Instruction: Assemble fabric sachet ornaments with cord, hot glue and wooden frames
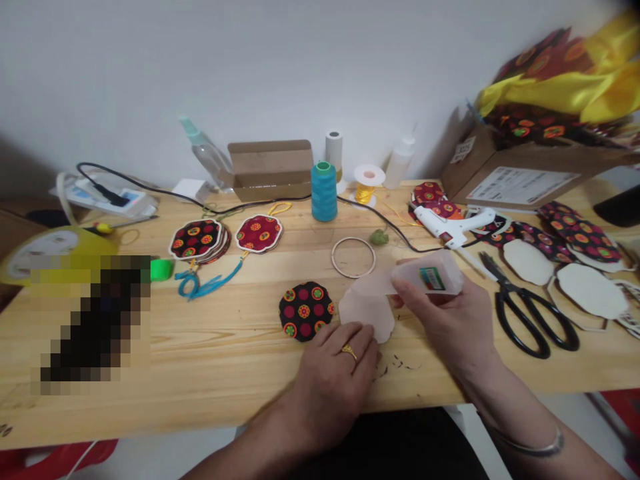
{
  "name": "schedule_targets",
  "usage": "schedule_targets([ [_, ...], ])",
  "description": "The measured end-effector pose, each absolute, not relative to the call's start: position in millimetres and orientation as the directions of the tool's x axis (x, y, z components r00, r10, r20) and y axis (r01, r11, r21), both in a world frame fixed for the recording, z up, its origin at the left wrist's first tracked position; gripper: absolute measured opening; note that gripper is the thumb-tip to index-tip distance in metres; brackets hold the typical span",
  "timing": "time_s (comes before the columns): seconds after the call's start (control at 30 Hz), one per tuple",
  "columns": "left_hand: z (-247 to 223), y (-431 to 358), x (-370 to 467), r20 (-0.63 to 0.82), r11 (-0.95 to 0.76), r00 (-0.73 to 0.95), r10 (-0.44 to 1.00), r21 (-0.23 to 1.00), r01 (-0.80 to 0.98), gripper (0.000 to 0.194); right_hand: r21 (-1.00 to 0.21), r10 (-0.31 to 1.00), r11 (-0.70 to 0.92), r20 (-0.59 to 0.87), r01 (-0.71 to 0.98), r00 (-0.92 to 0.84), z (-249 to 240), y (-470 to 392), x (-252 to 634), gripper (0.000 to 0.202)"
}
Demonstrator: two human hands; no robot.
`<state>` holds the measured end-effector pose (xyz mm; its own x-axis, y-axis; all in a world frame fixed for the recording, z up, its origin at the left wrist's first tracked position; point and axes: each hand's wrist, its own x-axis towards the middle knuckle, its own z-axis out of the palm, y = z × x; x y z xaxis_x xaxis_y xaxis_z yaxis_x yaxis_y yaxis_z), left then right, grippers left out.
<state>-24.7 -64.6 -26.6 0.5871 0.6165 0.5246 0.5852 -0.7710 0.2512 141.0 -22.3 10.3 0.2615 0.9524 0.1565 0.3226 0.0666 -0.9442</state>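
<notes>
Right hand [445, 320] grasps a tipped bottle [434, 273] over pale card [367, 308], lower centre, which the unclenched left hand [339, 373] seemingly steadies.

Shows black with orange, green and maroon rounds on the fabric [305, 311] beside the left fingers [350, 332], plain white on the card [379, 320] under them, and translucent white with a green label [433, 279] on the bottle [454, 273] in the right fingers [416, 301].

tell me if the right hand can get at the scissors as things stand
Probably yes, if it frees its grip: the right hand is holding a bottle. The scissors lie close by on its right, with nothing covering them.
</notes>
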Motion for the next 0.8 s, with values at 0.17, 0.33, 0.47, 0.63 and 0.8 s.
schedule_targets([
  [0.17, -27.2, -64.9, -25.1, 0.514, -0.772, 0.594, 0.619, 0.260, 0.579, 0.014, -0.971, 0.965, 0.005, 0.067, 0.238, 0.255, 12.0, -20.0, 141.9, 0.017],
  [0.33, -27.5, -65.1, -24.6, 0.518, -0.770, 0.591, 0.618, 0.250, 0.586, 0.014, -0.906, 0.969, 0.100, 0.182, 0.412, 0.166, 9.6, -25.2, 136.2, 0.016],
  [0.47, -27.8, -65.0, -24.9, 0.512, -0.765, 0.588, 0.626, 0.259, 0.589, 0.016, -0.777, 0.943, 0.222, 0.324, 0.588, 0.071, 7.5, -28.1, 133.1, 0.015],
  [0.63, -29.5, -65.6, -25.9, 0.501, -0.767, 0.596, 0.627, 0.265, 0.584, 0.016, -0.795, 0.938, 0.173, 0.313, 0.581, 0.150, 4.2, -26.0, 137.0, 0.016],
  [0.8, -30.1, -66.7, -25.8, 0.505, -0.766, 0.594, 0.626, 0.253, 0.591, 0.015, -0.929, 0.948, 0.063, 0.171, 0.366, 0.270, 8.5, -23.1, 142.6, 0.018],
])
